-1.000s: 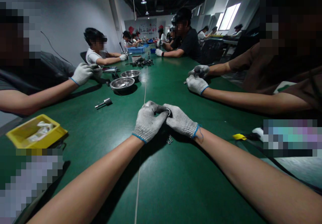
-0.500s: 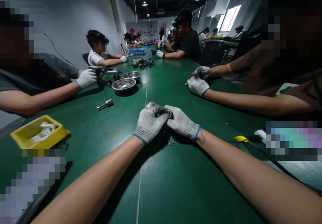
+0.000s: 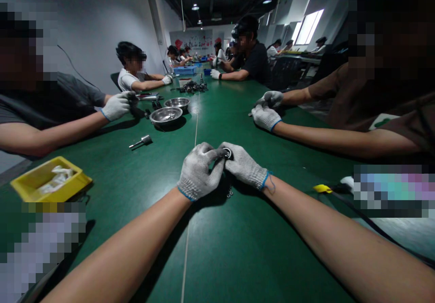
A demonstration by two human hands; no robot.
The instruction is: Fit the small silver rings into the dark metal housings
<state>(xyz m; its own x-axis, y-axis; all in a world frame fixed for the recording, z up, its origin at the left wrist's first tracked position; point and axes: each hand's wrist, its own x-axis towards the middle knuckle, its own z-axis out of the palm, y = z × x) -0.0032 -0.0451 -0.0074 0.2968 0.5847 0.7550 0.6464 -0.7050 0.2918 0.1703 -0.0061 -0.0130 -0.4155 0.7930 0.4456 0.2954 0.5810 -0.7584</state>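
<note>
My right hand, in a grey-white knit glove with a blue cuff, is closed around a small round metal part. Its open, ring-like end faces up, with shiny bits inside too small to name. From the left, my left hand, gloved alike, curls its fingers against the same part; the index fingertip reaches the rim and the thumb bends in below. Glove fingers hide most of the part's body. Just beneath the hands, several tiny metal rings lie on the green table, some hidden by the left hand.
A metal tool with a thick cylindrical end lies left. Behind it stand two steel bowls. A yellow bin holds white scraps. On the right are a yellow-tipped dark strap and a co-worker's gloved hands; another co-worker's glove is left.
My left hand has shifted slightly left and down, its index finger now on the part's rim. The part's open end shows more clearly. Fewer of the tiny rings show below.
</note>
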